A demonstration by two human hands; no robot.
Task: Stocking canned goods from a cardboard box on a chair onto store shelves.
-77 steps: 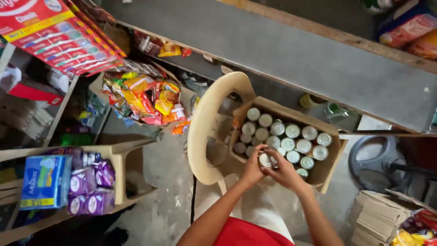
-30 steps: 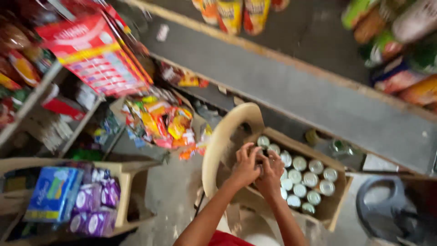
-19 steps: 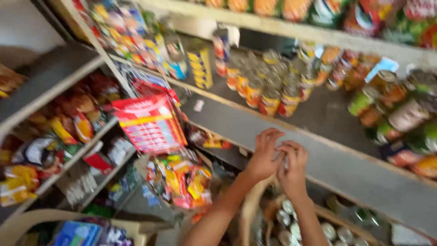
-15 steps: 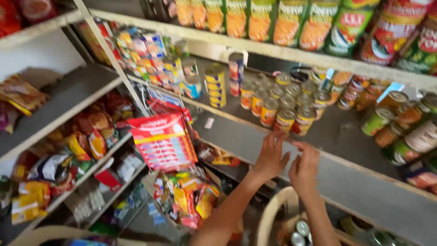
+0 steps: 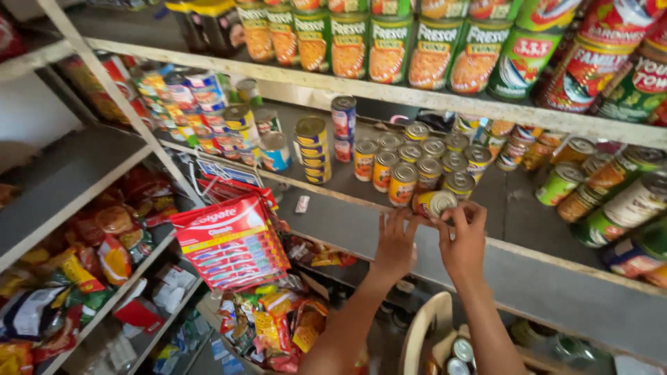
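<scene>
Both my hands are raised to the front edge of a grey shelf (image 5: pixel 528 229). Between them they hold one small tin can (image 5: pixel 435 203) with an orange-yellow label, tipped so its silver lid faces me. My left hand (image 5: pixel 396 243) grips it from the left and my right hand (image 5: pixel 464 239) from the right. Just behind the can stands a group of several matching small cans (image 5: pixel 417 163) on the shelf. Below, at the bottom edge, a cardboard box of cans (image 5: pixel 455 357) shows beside a beige plastic chair back (image 5: pixel 420 330).
Tall cans line the upper shelf (image 5: pixel 389 90). Larger cans (image 5: pixel 611 187) stand at the right of the middle shelf, stacked tins (image 5: pixel 201 104) at the left. A red toothpaste sachet card (image 5: pixel 233 239) hangs below the shelf, above snack packets (image 5: pixel 271 326). Side shelves at left hold snack bags (image 5: pixel 76 271).
My hands lifted a can out of the cardboard box on the chair and rose to the middle shelf. The view swung up from the floor to the shelves.
</scene>
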